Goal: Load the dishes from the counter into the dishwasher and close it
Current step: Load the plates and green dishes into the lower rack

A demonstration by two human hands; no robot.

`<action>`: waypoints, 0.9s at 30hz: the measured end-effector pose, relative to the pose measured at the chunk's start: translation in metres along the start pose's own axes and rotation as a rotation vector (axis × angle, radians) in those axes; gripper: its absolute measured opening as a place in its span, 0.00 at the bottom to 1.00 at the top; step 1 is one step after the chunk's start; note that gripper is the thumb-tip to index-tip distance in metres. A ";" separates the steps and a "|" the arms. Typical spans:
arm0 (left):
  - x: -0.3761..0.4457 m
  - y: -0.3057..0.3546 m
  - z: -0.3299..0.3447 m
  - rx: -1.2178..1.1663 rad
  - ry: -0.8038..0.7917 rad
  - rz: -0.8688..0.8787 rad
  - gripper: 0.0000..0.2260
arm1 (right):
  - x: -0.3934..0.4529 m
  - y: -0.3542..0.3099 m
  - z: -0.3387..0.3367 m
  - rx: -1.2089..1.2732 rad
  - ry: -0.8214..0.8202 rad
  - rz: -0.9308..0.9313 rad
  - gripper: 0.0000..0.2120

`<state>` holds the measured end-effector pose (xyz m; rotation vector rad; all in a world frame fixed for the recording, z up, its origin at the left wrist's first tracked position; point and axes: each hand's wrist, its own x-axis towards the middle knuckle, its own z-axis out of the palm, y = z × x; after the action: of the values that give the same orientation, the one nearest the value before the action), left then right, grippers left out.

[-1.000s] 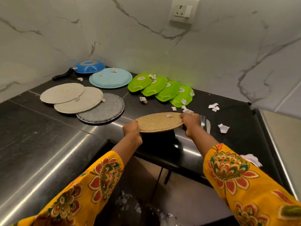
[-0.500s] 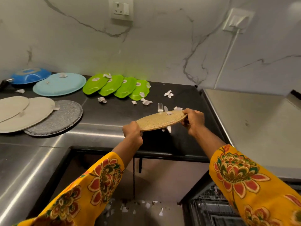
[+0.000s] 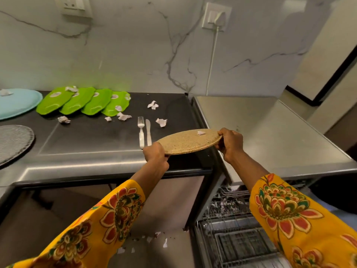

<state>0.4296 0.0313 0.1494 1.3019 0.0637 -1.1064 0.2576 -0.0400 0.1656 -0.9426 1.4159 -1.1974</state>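
I hold a speckled tan plate (image 3: 188,142) level in the air over the counter's right front corner, a scrap of paper lying on it. My left hand (image 3: 156,154) grips its near left rim and my right hand (image 3: 229,142) grips its right rim. The dishwasher (image 3: 237,238) stands open at the lower right, its wire racks showing below my right arm. On the black counter (image 3: 92,136) lie several green plates (image 3: 83,101), a light blue plate (image 3: 17,103), a grey plate (image 3: 13,142), and a fork (image 3: 141,132) beside a knife (image 3: 148,132).
Torn paper scraps (image 3: 161,121) are scattered on the counter, and more lie on the floor (image 3: 150,240) below. A steel top (image 3: 270,132) covers the dishwasher on the right. A plugged-in wall socket (image 3: 216,16) with a white cable sits on the marble wall.
The plate has travelled right with both hands, from mid-counter to the counter's right corner above the open dishwasher. My view has swung right, so the pan and beige plates have left the frame.
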 end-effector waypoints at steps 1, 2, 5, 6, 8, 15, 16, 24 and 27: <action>-0.006 -0.009 0.007 0.000 -0.009 -0.002 0.13 | 0.002 0.001 -0.014 0.004 0.011 0.007 0.08; -0.012 -0.018 0.013 0.005 -0.017 -0.003 0.13 | 0.003 0.003 -0.027 0.014 0.024 0.018 0.08; -0.033 -0.047 0.029 0.019 -0.040 -0.002 0.10 | 0.005 0.010 -0.068 0.052 0.069 0.048 0.06; -0.039 -0.057 0.034 0.014 -0.052 -0.001 0.08 | 0.006 0.013 -0.081 0.053 0.084 0.055 0.06; -0.051 -0.076 0.043 0.008 -0.071 0.002 0.07 | 0.007 0.020 -0.109 0.051 0.106 0.062 0.05; -0.068 -0.146 0.064 0.095 -0.130 -0.024 0.08 | 0.004 0.049 -0.198 0.013 0.225 0.060 0.04; -0.072 -0.157 0.065 0.081 -0.138 -0.033 0.07 | 0.000 0.052 -0.210 -0.003 0.241 0.072 0.05; -0.105 -0.226 0.066 0.205 -0.226 0.006 0.13 | -0.021 0.084 -0.288 0.013 0.401 0.181 0.14; -0.109 -0.246 0.063 0.261 -0.218 0.002 0.12 | -0.028 0.099 -0.311 -0.005 0.438 0.239 0.14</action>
<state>0.1744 0.0821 0.0572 1.4016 -0.2522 -1.2801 -0.0383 0.0652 0.0732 -0.5088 1.8194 -1.2639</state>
